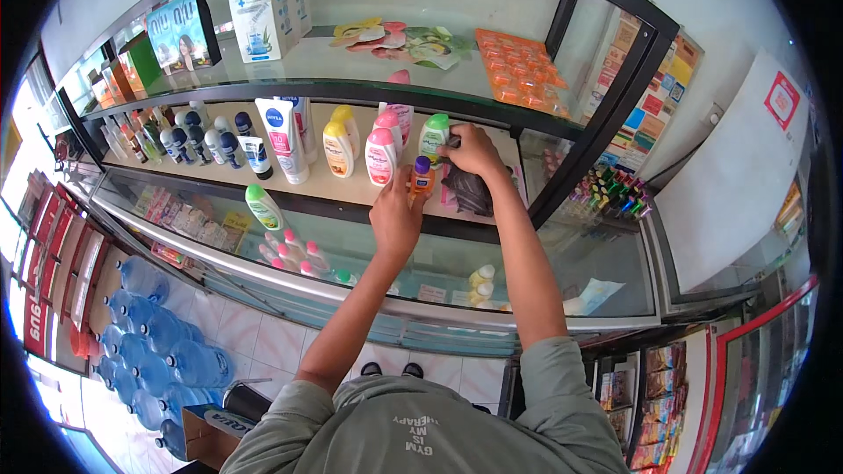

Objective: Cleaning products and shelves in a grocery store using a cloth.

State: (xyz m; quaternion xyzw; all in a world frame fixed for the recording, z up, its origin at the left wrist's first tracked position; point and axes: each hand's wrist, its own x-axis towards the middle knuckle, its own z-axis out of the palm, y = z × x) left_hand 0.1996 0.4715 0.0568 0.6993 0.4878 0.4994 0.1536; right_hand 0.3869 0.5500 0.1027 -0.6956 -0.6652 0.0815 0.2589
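Note:
My left hand (397, 216) grips a small orange bottle with a purple cap (422, 180) at the front edge of the lit shelf. In my right hand (475, 153) is a crumpled dark cloth (470, 189), which hangs below the fingers. A bit of the cloth shows by my fingertips, close to a white bottle with a green cap (433, 135). Just left of the orange bottle stand pink-capped lotion bottles (381, 159), one behind another. Yellow-capped bottles (338, 151) are further left. Partly hidden under the cloth lies a flat pink item (450, 199).
Nivea tubes (287, 145) and several roll-on bottles (228, 150) line the shelf's left side. Another green-capped bottle (264, 207) stands on the glass counter (408, 257). Above is a glass shelf (303, 66) with boxes. Water jugs (197, 363) crowd the floor at left.

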